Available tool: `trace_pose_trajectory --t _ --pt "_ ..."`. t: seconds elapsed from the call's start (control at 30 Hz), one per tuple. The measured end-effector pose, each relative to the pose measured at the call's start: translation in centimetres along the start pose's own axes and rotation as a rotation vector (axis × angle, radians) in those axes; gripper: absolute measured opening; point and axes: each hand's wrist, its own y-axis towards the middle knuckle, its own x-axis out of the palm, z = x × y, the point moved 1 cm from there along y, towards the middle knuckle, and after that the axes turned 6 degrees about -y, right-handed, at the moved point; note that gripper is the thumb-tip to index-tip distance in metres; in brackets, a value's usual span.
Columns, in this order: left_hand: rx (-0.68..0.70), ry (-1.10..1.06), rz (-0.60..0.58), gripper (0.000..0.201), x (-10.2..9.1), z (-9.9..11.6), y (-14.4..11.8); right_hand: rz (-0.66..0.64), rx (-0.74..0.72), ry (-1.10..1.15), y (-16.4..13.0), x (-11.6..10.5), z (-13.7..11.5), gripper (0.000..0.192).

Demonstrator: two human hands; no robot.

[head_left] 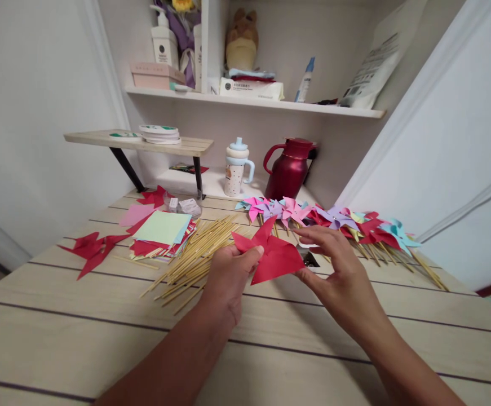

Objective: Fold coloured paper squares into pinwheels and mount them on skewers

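My left hand [229,276] pinches a red paper pinwheel [277,259] near its middle, thumb on top, and holds it above the table. The pinwheel's blades are folded in, and no stick shows on it. My right hand [338,270] is at the pinwheel's right edge, with thumb and fingers spread apart. Its thumb tip is close to a blade corner; I cannot tell if they touch. Just behind that hand is a small white box [313,264] with dark small pieces inside, partly hidden. Thin wooden sticks [190,256] lie in a loose pile beside my left hand.
Finished pinwheels [338,217] on sticks lie in a row at the back right. To the left are stacked paper squares [163,227] and red folded pinwheels [93,248]. A spotted cup [234,172] and red jug [288,172] stand behind, below a shelf [253,102].
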Motion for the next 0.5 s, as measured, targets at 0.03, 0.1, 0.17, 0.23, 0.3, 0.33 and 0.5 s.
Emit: trace_pose_trajectory --t 0.03,0.1,0.17,0.23,0.3,0.33,0.5 --pt "0.008 0.012 0.012 0.016 0.10 0.13 -0.11 -0.002 -0.013 -0.021 -0.02 -0.04 -0.09 0.047" --pt "0.011 0.022 0.022 0.014 0.28 0.32 -0.28 0.005 -0.031 -0.046 -0.06 -0.14 -0.29 0.049" --pt "0.009 0.031 0.023 0.014 0.38 0.37 -0.37 0.015 -0.046 -0.046 -0.10 -0.24 -0.51 0.047" --pt "0.006 0.047 0.027 0.014 0.39 0.31 -0.40 0.020 -0.048 -0.032 -0.10 -0.32 -0.68 0.040" --pt "0.000 0.070 0.025 0.014 0.34 0.20 -0.37 0.020 -0.034 -0.002 -0.07 -0.39 -0.75 0.030" --pt "-0.005 0.081 0.022 0.014 0.31 0.14 -0.34 0.014 -0.024 0.021 -0.05 -0.41 -0.74 0.025" --pt "-0.009 0.081 -0.029 0.012 0.24 -0.09 -0.35 -0.061 0.053 0.187 -0.09 -0.24 -0.31 0.008"
